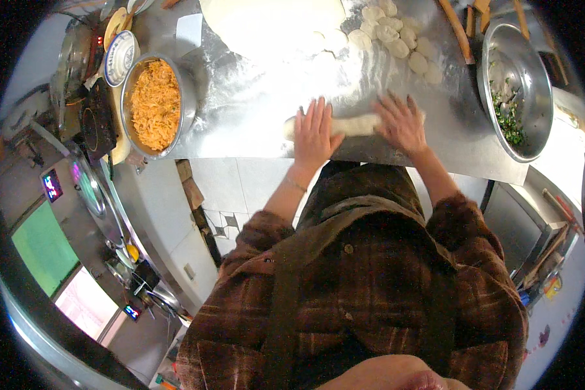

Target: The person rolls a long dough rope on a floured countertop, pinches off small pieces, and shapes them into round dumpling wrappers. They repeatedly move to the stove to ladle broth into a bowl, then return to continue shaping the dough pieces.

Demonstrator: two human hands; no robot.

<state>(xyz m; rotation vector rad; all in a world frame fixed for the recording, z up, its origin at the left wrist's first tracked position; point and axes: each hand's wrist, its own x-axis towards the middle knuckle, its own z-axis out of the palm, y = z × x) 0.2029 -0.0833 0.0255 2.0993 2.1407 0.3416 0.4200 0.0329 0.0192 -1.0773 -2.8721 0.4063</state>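
Note:
A long roll of pale dough (357,125) lies crosswise near the front edge of the floured steel worktop (234,136). My left hand (314,135) presses flat on its left part, fingers stretched out and pointing away from me. Over the right part rests my right hand (403,125), open too, its fingers spread and slightly blurred. Neither hand grips the roll. Beyond them, a big sheet or mass of dough (273,23) covers the far middle of the worktop. Several small flattened dough pieces (396,49) are clustered at the far right of it, partly overlapping.
To the left stands a steel bowl (188,97) of shredded orange filling (155,107), with a white blue-rimmed bowl (121,58) behind. A white flat scraper (188,34) lies nearby. At right, a steel basin (536,97) holds chopped greens (510,123) beside a wooden stick (456,31).

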